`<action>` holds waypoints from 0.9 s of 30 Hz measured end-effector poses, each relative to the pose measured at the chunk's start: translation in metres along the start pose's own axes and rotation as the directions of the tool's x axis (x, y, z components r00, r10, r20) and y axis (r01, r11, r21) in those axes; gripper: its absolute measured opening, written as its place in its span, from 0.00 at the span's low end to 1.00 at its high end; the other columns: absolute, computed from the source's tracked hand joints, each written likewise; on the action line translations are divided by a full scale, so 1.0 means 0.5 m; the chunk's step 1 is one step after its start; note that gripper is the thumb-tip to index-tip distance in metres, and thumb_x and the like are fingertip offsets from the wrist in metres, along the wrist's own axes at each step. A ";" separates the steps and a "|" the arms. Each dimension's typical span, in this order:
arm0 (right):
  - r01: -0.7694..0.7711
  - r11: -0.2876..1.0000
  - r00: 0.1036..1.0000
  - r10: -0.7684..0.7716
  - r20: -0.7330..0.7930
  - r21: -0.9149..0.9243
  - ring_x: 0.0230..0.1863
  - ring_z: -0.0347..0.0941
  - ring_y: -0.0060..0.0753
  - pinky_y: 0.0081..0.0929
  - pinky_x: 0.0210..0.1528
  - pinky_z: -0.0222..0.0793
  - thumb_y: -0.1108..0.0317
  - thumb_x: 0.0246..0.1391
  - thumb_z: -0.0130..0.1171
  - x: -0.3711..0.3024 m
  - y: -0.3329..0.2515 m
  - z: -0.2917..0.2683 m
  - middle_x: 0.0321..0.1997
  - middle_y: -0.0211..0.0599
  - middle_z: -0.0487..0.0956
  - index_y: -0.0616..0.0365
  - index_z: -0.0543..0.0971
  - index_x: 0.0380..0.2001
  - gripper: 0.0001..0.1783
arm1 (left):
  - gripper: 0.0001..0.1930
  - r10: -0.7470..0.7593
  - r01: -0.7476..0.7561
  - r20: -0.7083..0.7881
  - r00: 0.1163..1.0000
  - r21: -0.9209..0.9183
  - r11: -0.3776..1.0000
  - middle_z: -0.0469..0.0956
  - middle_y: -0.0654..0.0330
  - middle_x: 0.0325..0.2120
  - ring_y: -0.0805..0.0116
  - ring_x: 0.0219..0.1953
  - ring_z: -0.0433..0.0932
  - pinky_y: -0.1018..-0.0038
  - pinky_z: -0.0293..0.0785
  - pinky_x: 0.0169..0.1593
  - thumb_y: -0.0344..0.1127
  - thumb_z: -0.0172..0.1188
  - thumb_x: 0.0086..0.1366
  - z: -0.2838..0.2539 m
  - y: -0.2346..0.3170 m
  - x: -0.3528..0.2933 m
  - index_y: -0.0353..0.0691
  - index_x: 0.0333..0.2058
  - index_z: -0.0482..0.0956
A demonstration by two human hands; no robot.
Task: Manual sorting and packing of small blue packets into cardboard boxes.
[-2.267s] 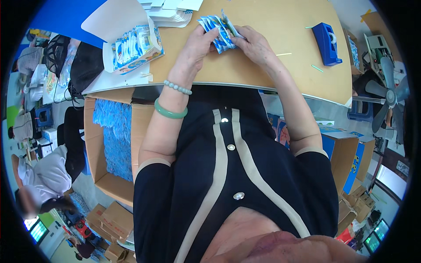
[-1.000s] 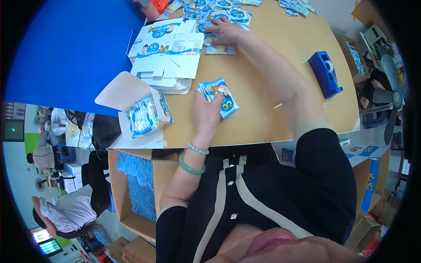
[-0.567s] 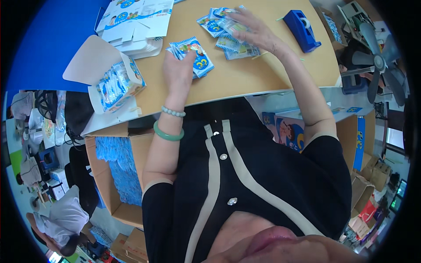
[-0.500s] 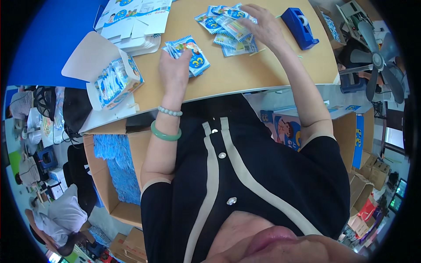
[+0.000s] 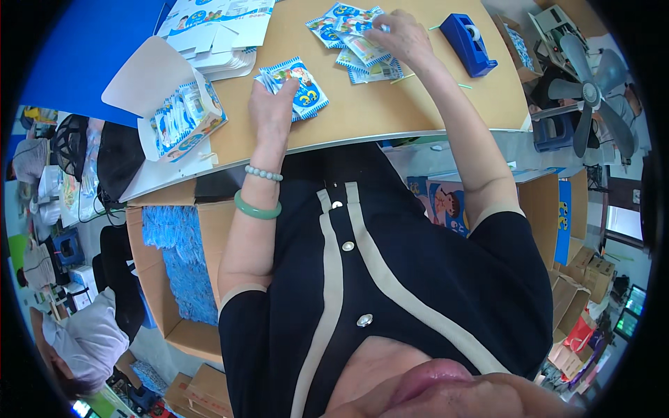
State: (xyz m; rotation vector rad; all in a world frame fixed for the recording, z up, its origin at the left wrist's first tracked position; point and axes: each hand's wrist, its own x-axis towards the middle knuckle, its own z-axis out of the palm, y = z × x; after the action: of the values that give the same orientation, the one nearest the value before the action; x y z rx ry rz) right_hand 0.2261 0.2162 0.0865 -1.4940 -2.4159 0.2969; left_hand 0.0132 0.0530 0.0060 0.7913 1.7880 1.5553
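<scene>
My left hand is closed round a small stack of blue-and-white packets near the table's front edge, thumb on top. Farther right, a loose pile of similar packets lies overlapped on the tabletop. My right hand is at the right side of this pile. Its thumb and forefinger are apart, the fingertips at the packets' edge. Left of my left hand stands an open white-and-blue carton, its flap raised, with a row of packets inside.
Flattened printed cartons are stacked at the table's far left. A blue tape dispenser stands at the right. Below the table, a cardboard box holds blue packet strips. A grey fan stands beyond the right edge. Another person is at lower left.
My right hand has shifted slightly left over the pile, and its fingers are more bent. My left hand keeps its hold on the packets. The whole view has moved a little.
</scene>
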 end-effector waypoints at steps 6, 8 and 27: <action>0.098 0.983 0.989 -0.078 0.128 -0.157 0.41 0.79 0.50 0.41 0.46 0.72 0.54 0.50 0.58 0.067 -0.035 0.010 0.40 0.53 0.81 0.60 0.82 0.38 0.21 | 0.20 -0.026 0.026 0.002 1.000 0.039 0.999 0.83 0.52 0.34 0.64 0.34 0.84 0.69 0.78 0.38 0.41 0.67 0.53 0.007 0.015 -0.007 0.33 0.39 0.75; 0.019 0.998 0.998 -0.015 0.067 -0.066 0.41 0.79 0.50 0.41 0.45 0.72 0.55 0.51 0.58 0.119 0.024 0.049 0.39 0.54 0.81 0.60 0.82 0.37 0.19 | 0.20 -0.019 0.019 0.002 1.000 0.042 0.999 0.83 0.52 0.34 0.63 0.35 0.84 0.68 0.78 0.39 0.41 0.67 0.53 0.010 0.015 -0.004 0.34 0.39 0.75; 0.011 0.999 0.963 -0.021 -0.268 -0.039 0.45 0.75 0.52 0.44 0.48 0.70 0.61 0.52 0.55 -0.026 -0.054 0.048 0.39 0.47 0.79 0.60 0.77 0.39 0.15 | 0.18 -0.032 0.040 -0.036 0.999 0.226 0.973 0.82 0.53 0.35 0.68 0.35 0.83 0.71 0.78 0.37 0.36 0.66 0.57 -0.007 0.049 -0.031 0.32 0.42 0.75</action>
State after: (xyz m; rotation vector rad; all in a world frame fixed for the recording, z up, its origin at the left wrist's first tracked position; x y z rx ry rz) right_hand 0.2006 0.1921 0.0709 -1.4265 -2.2267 0.0414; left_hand 0.0211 0.0418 0.0316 0.8383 2.0176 1.3632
